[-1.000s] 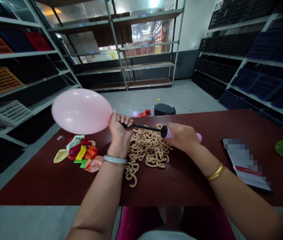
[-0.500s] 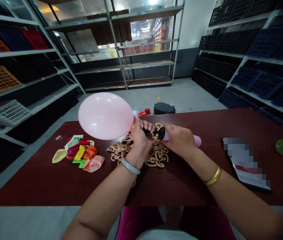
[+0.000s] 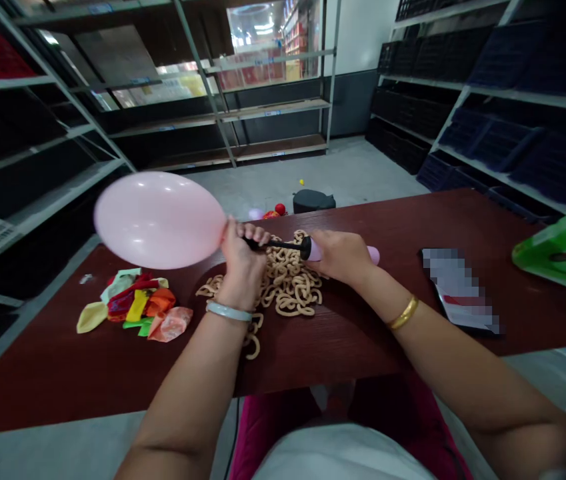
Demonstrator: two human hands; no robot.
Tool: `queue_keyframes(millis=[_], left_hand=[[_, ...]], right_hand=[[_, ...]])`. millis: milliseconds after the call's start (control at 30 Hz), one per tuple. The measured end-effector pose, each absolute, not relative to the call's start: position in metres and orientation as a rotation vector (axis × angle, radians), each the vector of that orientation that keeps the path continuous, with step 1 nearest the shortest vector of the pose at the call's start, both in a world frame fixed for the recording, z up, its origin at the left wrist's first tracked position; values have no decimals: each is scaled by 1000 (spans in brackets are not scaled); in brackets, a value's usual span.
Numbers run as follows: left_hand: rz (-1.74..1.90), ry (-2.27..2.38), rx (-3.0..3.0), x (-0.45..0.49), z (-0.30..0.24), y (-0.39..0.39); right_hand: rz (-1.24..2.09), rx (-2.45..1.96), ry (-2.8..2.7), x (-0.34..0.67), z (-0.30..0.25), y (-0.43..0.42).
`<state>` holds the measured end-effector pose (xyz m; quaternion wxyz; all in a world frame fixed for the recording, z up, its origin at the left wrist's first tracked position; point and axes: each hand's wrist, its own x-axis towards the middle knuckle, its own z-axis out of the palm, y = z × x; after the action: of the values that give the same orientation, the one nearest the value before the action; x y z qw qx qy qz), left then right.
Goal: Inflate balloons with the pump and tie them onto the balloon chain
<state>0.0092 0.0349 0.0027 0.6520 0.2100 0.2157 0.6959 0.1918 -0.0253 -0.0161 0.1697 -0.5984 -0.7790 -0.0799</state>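
Pink balloon (image 3: 160, 220), one, inflated, one pump (image 3: 305, 249) in two hands (image 3: 245, 253) (image 3: 341, 257)

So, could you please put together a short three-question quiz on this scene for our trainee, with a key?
1. True or false: the right hand grips the lilac-and-black pump.
2. Which is at the narrow end of the inflated pink balloon? A) the left hand; B) the right hand; C) neither.
3. Fill in: from the wearer's view, the limp balloons lie to the ____ of the tan curled pieces.

Key: 1. True; 2. A; 3. left.
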Motion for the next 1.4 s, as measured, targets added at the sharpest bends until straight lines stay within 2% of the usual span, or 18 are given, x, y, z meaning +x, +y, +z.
queue_keyframes(millis=[300,633,867,1167,1400], left_hand=[[1732,423,512,-37,44,36],[1563,457,535,44,5,10],[1554,411,597,56,8,-7],[1542,452,485,21,2,28],[1677,422,465,-39,30,44]], right_hand=[[-340,-1659,-2153,202,1,-31],[-275,-1700,-2154,185,-6,-37],[-221,-1672,-2153,179,-4,-39],[-167,-1648,-2188,189,-15,-26],[-292,-1703,-2194,199,-11,-23]])
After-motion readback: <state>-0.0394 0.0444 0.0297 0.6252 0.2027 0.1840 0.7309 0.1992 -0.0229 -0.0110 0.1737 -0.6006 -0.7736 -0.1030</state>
